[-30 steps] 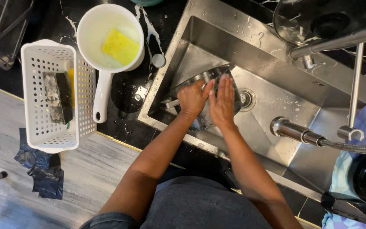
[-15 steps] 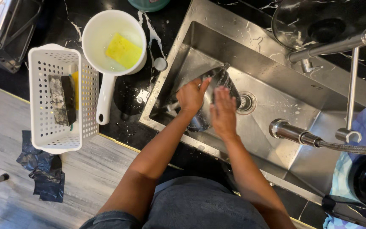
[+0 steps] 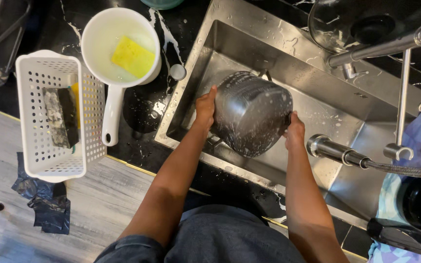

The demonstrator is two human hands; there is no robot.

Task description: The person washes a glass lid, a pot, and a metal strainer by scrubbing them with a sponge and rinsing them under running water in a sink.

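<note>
Gripping soapy steel pot (image 3: 249,114), both hands (image 3: 204,108) (image 3: 294,132)

So the pot (image 3: 250,113) sits over the sink (image 3: 317,104), tipped on its side, left hand (image 3: 204,108) on its left edge and right hand (image 3: 295,131) on its right. The faucet (image 3: 339,151) sticks in from the sink's right side, just right of the right hand. Left of the sink, on the counter (image 3: 142,104), is a pan (image 3: 120,48) with a sponge (image 3: 133,57) in it, handle pointing toward the counter's front edge. Left of that, a basket (image 3: 57,160) hangs over the front edge, a scrubber (image 3: 60,117) inside. A small cap (image 3: 177,72) lies between pan and sink.
</note>
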